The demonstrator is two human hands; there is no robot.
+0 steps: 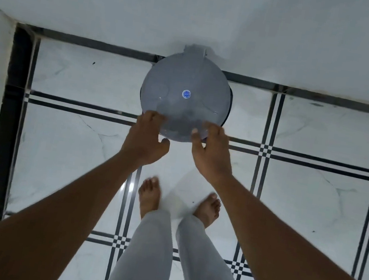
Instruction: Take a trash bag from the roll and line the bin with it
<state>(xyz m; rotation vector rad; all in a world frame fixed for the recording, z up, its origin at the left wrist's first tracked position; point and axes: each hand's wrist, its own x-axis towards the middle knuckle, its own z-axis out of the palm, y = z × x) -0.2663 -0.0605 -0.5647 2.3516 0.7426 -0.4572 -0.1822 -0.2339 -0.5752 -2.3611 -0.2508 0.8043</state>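
A round grey bin [187, 84] stands on the tiled floor against the white wall, seen from straight above. Its grey lid is down and bears a small blue round sticker [186, 94]. My left hand [146, 137] rests its fingertips on the lid's near left edge, thumb spread to the right. On the near right edge lies my right hand [210, 151], fingers curled over the rim and thumb on top. Neither hand holds a bag. No roll of trash bags and no bag is in view.
White marble-look floor tiles [315, 189] with black stripe borders run all around. A white wall [199, 9] stands behind the bin and another at the left. My bare feet [149, 196] and grey trouser legs are just in front of the bin.
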